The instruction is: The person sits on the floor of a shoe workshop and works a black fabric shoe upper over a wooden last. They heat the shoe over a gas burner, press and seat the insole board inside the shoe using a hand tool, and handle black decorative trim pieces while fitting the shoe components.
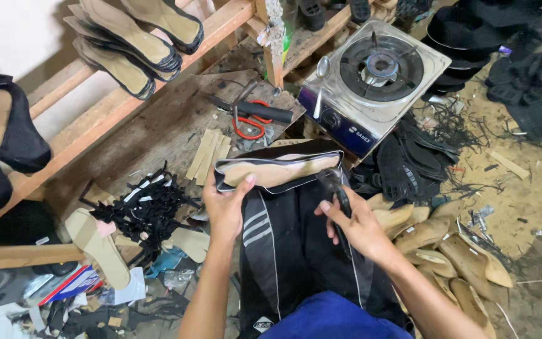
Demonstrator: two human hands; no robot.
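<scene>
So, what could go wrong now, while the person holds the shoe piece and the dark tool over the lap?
1. The right hand works a dark metal hand tool at the edge of the tan, black-trimmed shoe upper, close to the left hand; a slip might nick the fingers.
2. The upper is gripped at one end only, over the lap, so it may twist.

A pale wall [7, 31] fills the upper left corner. Against it leans a rough wooden rack [105, 113] of slanted beams. The worn wooden tabletop [158, 132] below is scuffed and dusty. To the right, the bare dirt floor [522, 201] is strewn with scraps under soft, even light.
</scene>
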